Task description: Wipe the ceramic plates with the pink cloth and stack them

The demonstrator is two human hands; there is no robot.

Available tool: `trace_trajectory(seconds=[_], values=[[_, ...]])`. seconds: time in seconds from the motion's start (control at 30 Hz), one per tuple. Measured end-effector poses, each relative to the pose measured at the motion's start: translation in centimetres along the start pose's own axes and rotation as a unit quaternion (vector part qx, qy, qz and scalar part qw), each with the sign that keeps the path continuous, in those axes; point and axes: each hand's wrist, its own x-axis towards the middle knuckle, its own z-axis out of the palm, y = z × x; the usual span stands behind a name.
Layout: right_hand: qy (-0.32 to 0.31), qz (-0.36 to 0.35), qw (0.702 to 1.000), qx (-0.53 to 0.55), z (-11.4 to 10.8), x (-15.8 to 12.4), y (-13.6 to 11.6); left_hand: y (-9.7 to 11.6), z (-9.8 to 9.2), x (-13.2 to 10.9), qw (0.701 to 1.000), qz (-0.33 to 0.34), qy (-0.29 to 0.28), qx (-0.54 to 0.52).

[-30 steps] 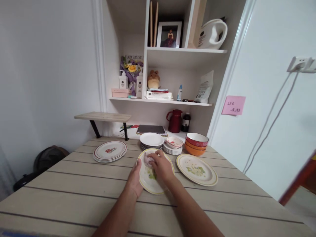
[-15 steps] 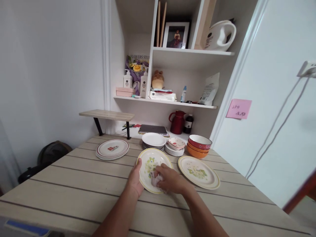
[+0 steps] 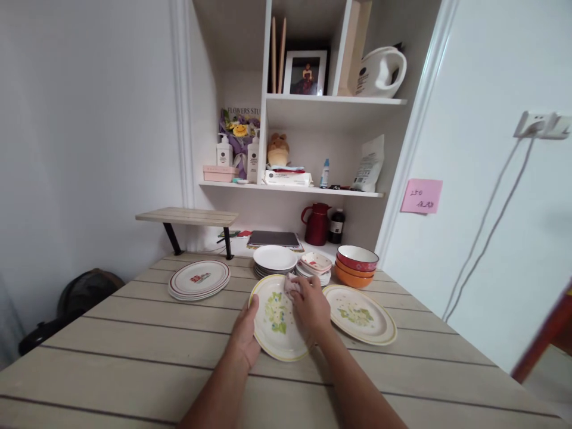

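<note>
A round cream plate point(image 3: 279, 319) with a yellow rim and a green floral print is tilted toward me above the table. My left hand point(image 3: 246, 335) grips its left edge, thumb over the rim and the fingers hidden behind. Bunched in my right hand point(image 3: 313, 305) is a pale cloth point(image 3: 292, 286), pressed on the plate's upper right near the rim. Just right of my right hand lies a larger oval plate point(image 3: 360, 316) with a similar floral print, flat on the table.
On the wooden table point(image 3: 147, 345), a stack of red-rimmed plates point(image 3: 199, 280) sits left. Behind are white plates point(image 3: 274, 258), small dishes point(image 3: 316, 262) and stacked bowls point(image 3: 356, 268). A raised wooden stand point(image 3: 187, 216), a red jug point(image 3: 316, 223) and a dark bottle point(image 3: 336, 226) stand further back.
My right hand has slid the cloth from the plate's lower middle up to its upper right edge. The left hand keeps its hold on the plate. The camera view has shifted slightly.
</note>
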Motion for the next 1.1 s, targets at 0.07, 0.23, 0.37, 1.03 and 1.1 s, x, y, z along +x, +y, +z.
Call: trace_trajectory(seconds=[0.07, 0.23, 0.37, 1.03, 1.1], values=[[0.015, 0.022, 1.000, -0.016, 0.0, 0.3, 0.4, -0.1, 0.1, 0.0, 1.000, 0.014, -0.002, 0.010], [0.003, -0.065, 0.998, -0.002, 0.8, 0.6, -0.8, -0.3, 0.5, -0.3, 0.999, 0.033, 0.006, 0.019], [-0.029, -0.169, 0.984, 0.042, 1.0, 0.2, -2.4, -0.4, 0.5, -0.3, 0.999, 0.037, -0.001, 0.038], [-0.053, -0.059, 0.996, -0.036, -0.7, 0.8, 1.7, 0.3, 0.2, -0.3, 0.999, 0.013, 0.040, -0.002], [-0.077, -0.050, 0.995, -0.030, -1.0, 0.6, 2.2, 0.4, 0.3, -0.3, 0.999, 0.008, 0.047, -0.019]])
